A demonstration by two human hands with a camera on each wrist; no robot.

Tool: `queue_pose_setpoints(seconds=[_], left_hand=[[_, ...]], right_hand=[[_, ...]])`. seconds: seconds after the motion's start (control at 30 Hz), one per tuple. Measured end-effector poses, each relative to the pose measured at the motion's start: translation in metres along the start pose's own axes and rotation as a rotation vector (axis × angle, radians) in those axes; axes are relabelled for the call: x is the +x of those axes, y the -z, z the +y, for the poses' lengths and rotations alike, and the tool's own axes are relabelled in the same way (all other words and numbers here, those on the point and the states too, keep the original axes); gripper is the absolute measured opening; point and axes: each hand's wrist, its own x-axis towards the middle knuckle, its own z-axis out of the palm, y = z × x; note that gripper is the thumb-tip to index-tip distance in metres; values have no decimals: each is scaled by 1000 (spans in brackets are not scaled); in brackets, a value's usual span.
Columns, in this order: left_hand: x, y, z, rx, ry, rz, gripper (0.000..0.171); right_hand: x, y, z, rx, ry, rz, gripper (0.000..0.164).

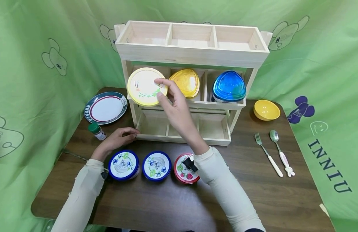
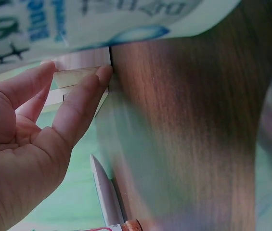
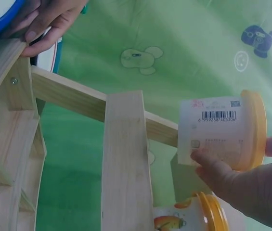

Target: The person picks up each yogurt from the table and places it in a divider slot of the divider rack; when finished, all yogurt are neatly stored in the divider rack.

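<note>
My right hand (image 1: pixel 177 106) grips a white plastic tub with a yellow lid (image 1: pixel 144 87), raised in front of the left compartment of the rack's middle tier. In the right wrist view the tub (image 3: pixel 213 132) shows a barcode on its side. At the lower left front corner of the wooden rack (image 1: pixel 179 139), the fingers of my left hand (image 1: pixel 118 139) hold the bottom tier's edge. Beside the raised tub, the middle tier bears a yellow-lidded tub (image 1: pixel 186 83) and a blue-lidded tub (image 1: pixel 229 86).
Two blue-rimmed tubs (image 1: pixel 124 165) and a red-rimmed tub (image 1: pixel 184 170) stand before the rack. An oval plate (image 1: pixel 106 108) and a green-capped jar (image 1: pixel 97 131) lie left. A yellow bowl (image 1: pixel 266 110), a fork (image 1: pixel 267 154) and a spoon (image 1: pixel 281 153) are on the right.
</note>
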Motion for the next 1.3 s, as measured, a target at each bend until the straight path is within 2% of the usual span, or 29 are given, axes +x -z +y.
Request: queue_pose_setpoints(seconds=[0.1,0.2,0.27,0.33,0.5,0.57,0.6,0.73,0.83,0.97,1.03,1.13,1.2,1.27,1.3], left_hand=[[-2,-4,7,24,15,16,33],[-8,-15,33,58,79,47,35],[-8,-17,37,68,97,54,36],[-8,-15,32,54,73,41,35],[16,10,-42,-26,50,31,31],[25,18,-63,-41,69,42,31],[25,18,-64,-41,73,44,31],[15,10,-41,-41,39,24,30],[8,5,-23,-38,23,18,30],[8,5,-23,-42,29,28,31],[9,6,-25,-47,17,23,30],[6,3,-16,-19,36,35,32],[4,1,-12,-15,26,30,32],[6,1,-15,-23,56,42,34],[9,3,-23,-29,70,49,32]], right_hand=[[9,-4,4,18,-3,11,36],[17,-9,8,26,-9,15,36],[22,-13,11,20,-12,15,37],[26,-15,15,-1,-17,19,36],[34,-19,23,-62,-36,48,37],[36,-21,25,-83,-42,61,37],[37,-21,27,-96,-43,70,37],[38,-24,31,-169,-86,77,38],[38,-23,32,-276,-148,49,38],[38,-22,29,-399,-216,-20,44],[37,-20,26,-413,-235,-50,48],[34,-18,21,-423,-244,-92,53],[31,-15,17,-434,-244,-129,54],[27,-10,11,-454,-239,-172,53],[24,-7,8,-462,-234,-195,53]])
